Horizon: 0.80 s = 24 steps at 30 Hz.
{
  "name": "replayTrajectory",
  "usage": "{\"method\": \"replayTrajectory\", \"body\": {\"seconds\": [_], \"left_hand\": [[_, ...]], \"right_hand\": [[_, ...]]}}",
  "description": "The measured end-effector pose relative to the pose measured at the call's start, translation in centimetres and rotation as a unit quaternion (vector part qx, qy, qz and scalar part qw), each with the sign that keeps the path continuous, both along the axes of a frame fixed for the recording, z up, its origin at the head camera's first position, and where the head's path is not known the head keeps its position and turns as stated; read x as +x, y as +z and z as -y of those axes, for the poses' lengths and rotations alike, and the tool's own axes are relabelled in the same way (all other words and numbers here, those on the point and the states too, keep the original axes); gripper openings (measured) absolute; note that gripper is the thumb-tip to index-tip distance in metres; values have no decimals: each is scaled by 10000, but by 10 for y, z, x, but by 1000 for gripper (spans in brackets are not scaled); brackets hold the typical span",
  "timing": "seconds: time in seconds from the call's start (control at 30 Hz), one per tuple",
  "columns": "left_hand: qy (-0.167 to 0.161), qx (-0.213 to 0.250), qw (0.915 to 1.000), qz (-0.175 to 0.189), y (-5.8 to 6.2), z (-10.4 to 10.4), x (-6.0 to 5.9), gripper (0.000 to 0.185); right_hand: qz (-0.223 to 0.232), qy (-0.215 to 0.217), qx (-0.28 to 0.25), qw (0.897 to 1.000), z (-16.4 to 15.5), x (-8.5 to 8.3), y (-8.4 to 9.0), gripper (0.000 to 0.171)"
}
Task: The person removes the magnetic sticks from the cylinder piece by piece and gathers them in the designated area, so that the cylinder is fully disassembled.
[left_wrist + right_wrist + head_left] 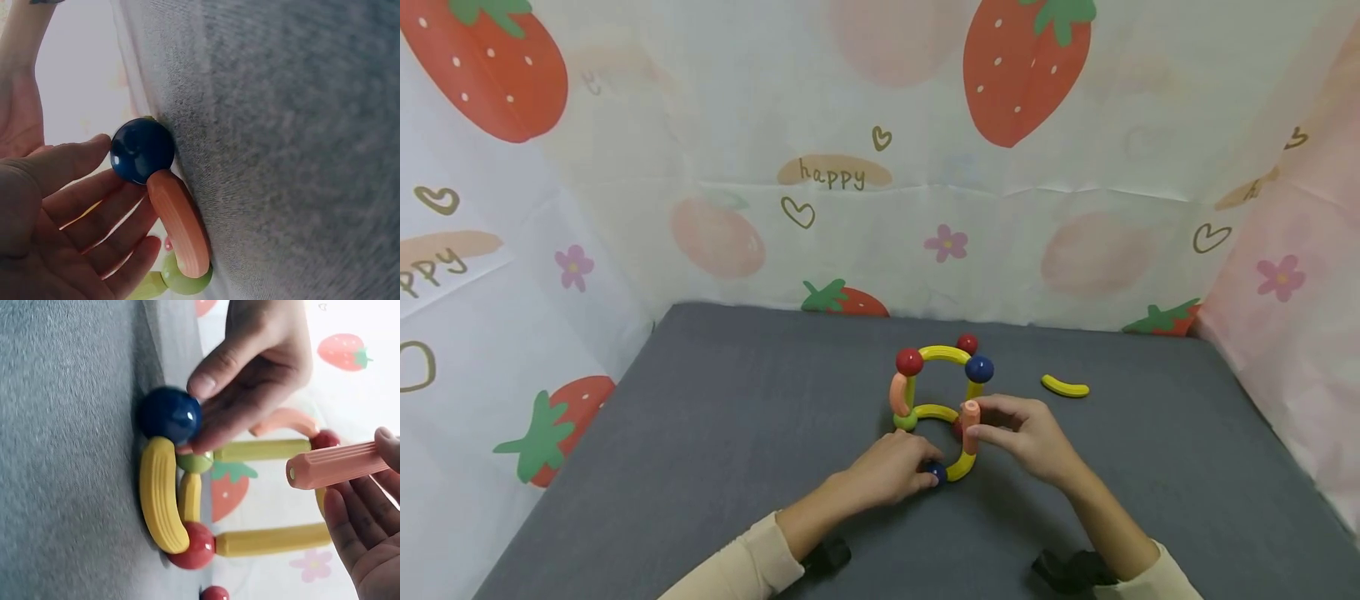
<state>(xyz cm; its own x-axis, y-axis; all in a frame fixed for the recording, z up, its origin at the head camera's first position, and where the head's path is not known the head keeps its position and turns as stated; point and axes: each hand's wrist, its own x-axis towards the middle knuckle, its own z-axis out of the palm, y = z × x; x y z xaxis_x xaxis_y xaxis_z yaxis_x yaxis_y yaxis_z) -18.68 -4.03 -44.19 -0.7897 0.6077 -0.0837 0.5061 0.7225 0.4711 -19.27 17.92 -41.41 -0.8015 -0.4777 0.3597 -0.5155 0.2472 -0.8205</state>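
Observation:
A frame of magnetic rods and balls stands on the grey table. My left hand (pixel 887 468) pinches the lower blue ball (pixel 142 151) at its near corner. From that ball run a curved yellow rod (pixel 161 497) to a lower red ball (pixel 195 545) and a curved orange rod (pixel 180 225) to a green ball (pixel 906 420). Above are another red ball (pixel 909 362) and blue ball (pixel 979 368), joined by a yellow arc (pixel 945 353). A salmon curved rod (pixel 898 394) hangs from the upper red ball. My right hand (pixel 1026 433) pinches a straight salmon rod (pixel 337 465), its lower end apart from the balls.
Right of the frame lies a loose curved yellow rod (pixel 1065 387). A separate red ball (pixel 967 343) sits behind the frame. A strawberry-print cloth (pixel 940 275) rises along the table's back and sides.

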Motion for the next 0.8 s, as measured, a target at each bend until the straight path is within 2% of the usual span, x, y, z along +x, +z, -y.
{"method": "replayTrajectory", "body": {"seconds": [0.23, 0.43, 0.57, 0.67, 0.8], "left_hand": [[74, -18, 10000, 34, 0, -1, 1, 27], [64, -74, 9999, 74, -1, -1, 2, 27], [43, -104, 9999, 71, -1, -1, 2, 27], [23, -112, 9999, -11, -1, 0, 2, 27], [-28, -124, 9998, -122, -1, -1, 1, 27]], "right_hand": [[-68, -360, 168, 9992, -12, -1, 1, 26], [-166, -742, 713, 9945, -29, -5, 0, 29], [-59, -960, 962, 9907, -45, -12, -3, 30], [95, -1258, 1205, 9847, -59, -20, -6, 33], [-68, -1672, 1818, 9690, -78, -32, -13, 33]]}}
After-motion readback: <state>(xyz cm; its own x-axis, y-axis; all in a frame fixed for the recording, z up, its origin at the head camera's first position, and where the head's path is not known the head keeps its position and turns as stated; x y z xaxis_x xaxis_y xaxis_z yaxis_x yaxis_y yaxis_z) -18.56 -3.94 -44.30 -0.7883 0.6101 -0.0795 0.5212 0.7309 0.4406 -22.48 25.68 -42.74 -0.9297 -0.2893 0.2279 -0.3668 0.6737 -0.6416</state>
